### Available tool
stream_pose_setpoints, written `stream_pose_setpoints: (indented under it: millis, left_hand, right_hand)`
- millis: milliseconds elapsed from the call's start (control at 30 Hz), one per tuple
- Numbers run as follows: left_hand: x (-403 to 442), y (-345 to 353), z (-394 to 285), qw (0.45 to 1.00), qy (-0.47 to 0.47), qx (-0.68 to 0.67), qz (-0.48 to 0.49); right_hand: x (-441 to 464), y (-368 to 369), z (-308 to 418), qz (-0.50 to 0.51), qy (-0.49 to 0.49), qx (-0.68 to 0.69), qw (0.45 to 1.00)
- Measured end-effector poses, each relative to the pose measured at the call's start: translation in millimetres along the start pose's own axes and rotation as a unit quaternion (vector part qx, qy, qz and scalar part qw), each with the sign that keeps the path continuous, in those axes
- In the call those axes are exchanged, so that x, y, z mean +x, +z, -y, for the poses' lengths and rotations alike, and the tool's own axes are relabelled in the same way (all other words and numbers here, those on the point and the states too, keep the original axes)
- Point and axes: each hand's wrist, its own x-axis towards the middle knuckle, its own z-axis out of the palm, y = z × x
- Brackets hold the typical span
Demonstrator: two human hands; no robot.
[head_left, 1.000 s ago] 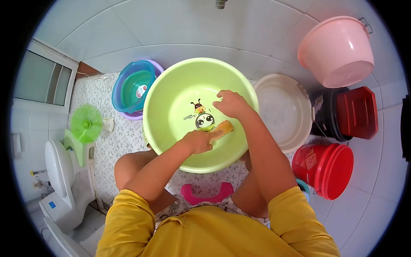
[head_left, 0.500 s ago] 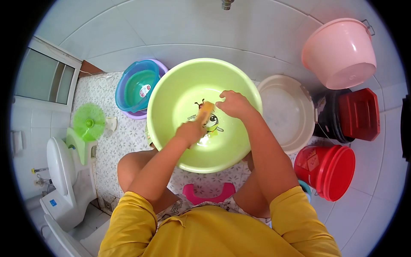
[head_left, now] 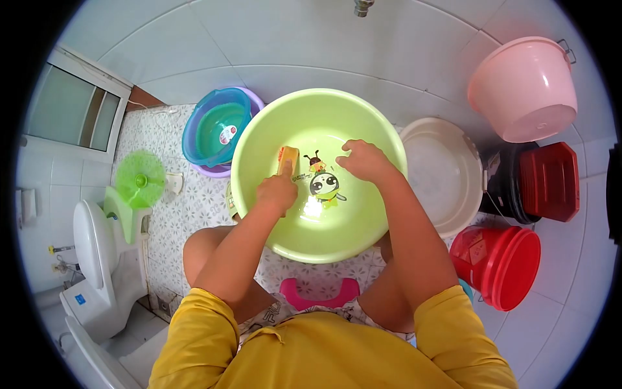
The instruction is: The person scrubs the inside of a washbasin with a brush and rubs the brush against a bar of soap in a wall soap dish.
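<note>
A large light-green basin (head_left: 259, 214) stands between my knees, with a cartoon bee print (head_left: 326, 185) on its bottom. Inside it, my left hand (head_left: 277, 192) grips a yellow-orange block (head_left: 289, 159) with red marks along one edge, the index finger lying along its top. Whether this is a bar of soap or a scrubber, I cannot tell. My right hand (head_left: 367, 160) hovers over the right part of the same basin, fingers loosely bent and apart, with nothing seen in them.
Left of the basin sit nested blue and purple basins (head_left: 194, 139). To the right are a cream basin (head_left: 476, 155), a pink bucket (head_left: 525, 91), a dark red tub (head_left: 551, 181) and a red bucket (head_left: 495, 266). A toilet (head_left: 94, 246) stands far left; a pink stool (head_left: 321, 299) is below me.
My left hand has moved left with the yellow-orange block, uncovering the bee print. The right hand stays over the basin. The whole view has shifted slightly.
</note>
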Motion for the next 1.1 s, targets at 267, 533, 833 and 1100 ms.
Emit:
stream_pose_setpoints:
  millis: [267, 533, 833, 1100]
  left_hand:
    - [-35, 9, -30, 0.988, 0.071, 0.002, 0.140]
    - [-11, 5, 7, 0.996, -0.036, -0.058, 0.050]
    - [-39, 36, -30, 0.991, 0.094, -0.004, 0.092]
    - [9, 14, 10, 0.999, 0.004, -0.036, 0.025]
  right_hand:
    - [-1, 0, 3, 0.015, 0.002, -0.006, 1.000]
    - [-3, -2, 5, 0.007, -0.001, -0.002, 1.000]
    - [-3, -4, 9, 0.031, -0.001, -0.012, 0.999]
    - [-3, -2, 5, 0.006, -0.016, -0.012, 1.000]
